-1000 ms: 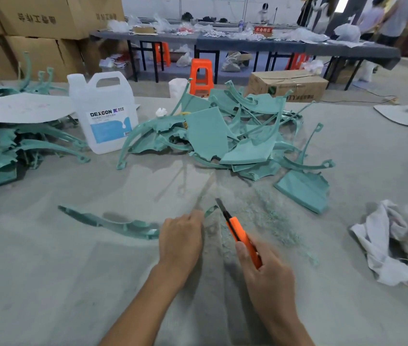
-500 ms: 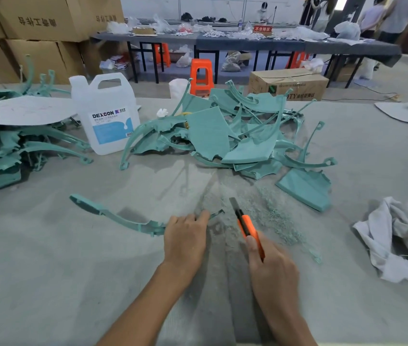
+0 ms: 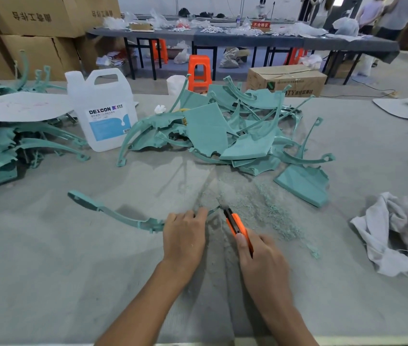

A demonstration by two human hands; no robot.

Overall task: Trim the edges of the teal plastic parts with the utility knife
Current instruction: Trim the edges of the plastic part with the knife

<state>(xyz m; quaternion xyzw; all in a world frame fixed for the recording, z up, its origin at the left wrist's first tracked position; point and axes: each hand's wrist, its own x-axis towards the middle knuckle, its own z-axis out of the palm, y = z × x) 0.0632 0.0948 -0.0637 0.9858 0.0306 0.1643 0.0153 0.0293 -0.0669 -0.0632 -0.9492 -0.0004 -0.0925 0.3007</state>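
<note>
- Curved teal part [image 3: 123, 217]: a long, thin arc with a tabbed left end, lying flat on the table [image 3: 48, 270], centre front.
- Left hand [image 3: 184, 236]: fingers curled over the arc's right portion, holding it down.
- Right hand [image 3: 260, 260]: fingers clamped round the orange utility knife [image 3: 238, 226], blade tip at the arc's right end.
- Teal shavings [image 3: 273, 216]: just right of the blade.
- Pile of teal parts [image 3: 223, 136]: behind, well apart from the arc.
- Rag [image 3: 393, 233]: far right.

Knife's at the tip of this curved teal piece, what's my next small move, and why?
Probably draw the utility knife along the edge of the curved teal part, away from the left hand: the blade meets its right end, and that hand holds it close beside.
</note>
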